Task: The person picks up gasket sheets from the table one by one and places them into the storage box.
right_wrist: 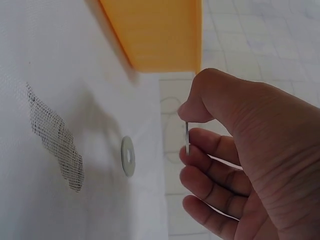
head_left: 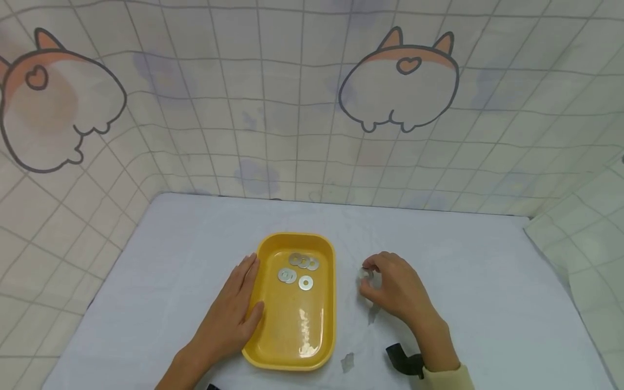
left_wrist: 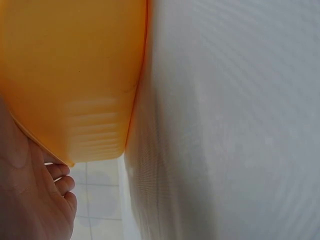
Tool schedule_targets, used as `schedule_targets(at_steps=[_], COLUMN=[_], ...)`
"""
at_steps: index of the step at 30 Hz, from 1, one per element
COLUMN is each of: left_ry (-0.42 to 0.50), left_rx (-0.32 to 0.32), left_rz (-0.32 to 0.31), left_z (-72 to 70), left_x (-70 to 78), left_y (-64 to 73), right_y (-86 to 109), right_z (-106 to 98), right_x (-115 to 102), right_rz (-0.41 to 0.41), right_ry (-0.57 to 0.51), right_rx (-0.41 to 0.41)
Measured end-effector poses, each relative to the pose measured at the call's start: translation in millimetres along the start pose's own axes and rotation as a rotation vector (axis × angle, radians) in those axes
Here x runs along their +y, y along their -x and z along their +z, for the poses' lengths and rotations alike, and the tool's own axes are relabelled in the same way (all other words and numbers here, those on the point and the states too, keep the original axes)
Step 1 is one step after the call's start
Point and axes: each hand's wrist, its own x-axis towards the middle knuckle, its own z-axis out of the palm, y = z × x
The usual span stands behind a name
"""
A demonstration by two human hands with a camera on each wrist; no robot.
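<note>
A yellow tray point(head_left: 285, 330) stands on the white-covered table, with several flat metal washers point(head_left: 300, 283) lying in its far half, some overlapping. My left hand point(head_left: 225, 319) rests along the tray's left rim, fingers straight and thumb over the edge; in the left wrist view the palm is beside the tray's outer wall. To the right of the tray, my right hand point(head_left: 402, 290) pinches a thin washer point(right_wrist: 187, 137) edge-on between thumb and fingertips, raised off the table. Beneath it another washer point(right_wrist: 124, 156) lies flat on the cloth.
Small grey worn patches point(head_left: 348, 362) mark the white cloth point(head_left: 487, 281) right of the tray. A black strap-like piece point(head_left: 403, 360) is at the right wrist. A tiled-pattern curtain point(head_left: 302, 135) with cartoon animals rises behind the table and along its sides.
</note>
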Motion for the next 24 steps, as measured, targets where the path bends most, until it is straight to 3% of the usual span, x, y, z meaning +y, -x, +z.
schedule_targets(at_steps=[14,24], left_ry=[0.008,0.001], left_rx=[-0.036,-0.024], left_rz=[-0.018,-0.016], left_z=[-2.7,-2.2], left_x=[2.2,1.7], left_y=[-2.2,-0.7], right_y=[-6.1,-15.3], right_z=[-3,-8], right_x=[-14,-26], right_rz=[-0.019,-0.042], right_ry=[0.01,0.031], right_rx=[0.003,-0.001])
